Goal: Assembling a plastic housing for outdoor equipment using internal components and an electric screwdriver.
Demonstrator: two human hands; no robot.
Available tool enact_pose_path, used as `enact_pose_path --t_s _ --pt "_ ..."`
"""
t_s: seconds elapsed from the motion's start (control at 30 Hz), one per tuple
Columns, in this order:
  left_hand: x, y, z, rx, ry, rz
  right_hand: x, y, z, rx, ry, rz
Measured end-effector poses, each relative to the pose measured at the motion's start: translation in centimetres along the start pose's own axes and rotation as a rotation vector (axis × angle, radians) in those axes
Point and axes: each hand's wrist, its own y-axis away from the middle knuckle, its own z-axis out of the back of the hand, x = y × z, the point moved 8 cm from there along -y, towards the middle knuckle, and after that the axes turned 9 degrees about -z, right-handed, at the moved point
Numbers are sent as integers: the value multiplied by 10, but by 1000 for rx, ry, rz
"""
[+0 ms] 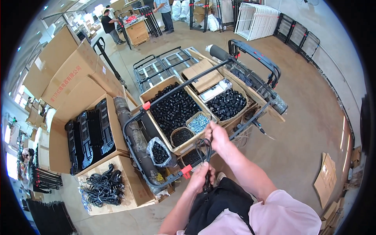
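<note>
My left hand (204, 175) is closed around a bundled black power cord (203, 148), low in front of my body. The cord's loops rise between my hands. Farther forward, my right hand (216, 136) pinches the cord's upper part, its fingers partly hiding the end. Just beyond it sits a small box of silver screws (199, 123). A black tubular metal frame (172, 92) with red fittings lies across the bins, passing around both sides of my work area. One red fitting (186, 171) is close to my left hand.
Cartons hold black caps (174, 103), more black knobs (227, 104) and small dark screws (182, 137). A bag of black parts (159, 153) stands nearby. At left are a carton of black panels (92, 135) and a pile of coiled cords (102, 186). Two people stand far back.
</note>
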Motion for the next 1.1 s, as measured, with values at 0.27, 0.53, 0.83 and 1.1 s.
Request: enact_pose_path --t_s 0.27,0.53,0.83,1.1 --pt "50 9 -3 106 -366 174 81 0 -49 124 222 -28" --pt "-351 199 -157 -482 -1293 -1831 44 156 -79 459 312 -232" --pt "-356 259 -190 -625 -1439 -1979 63 206 -38 471 371 -173" --pt "-384 284 -219 -634 -1338 -1987 70 202 -14 522 522 -70"
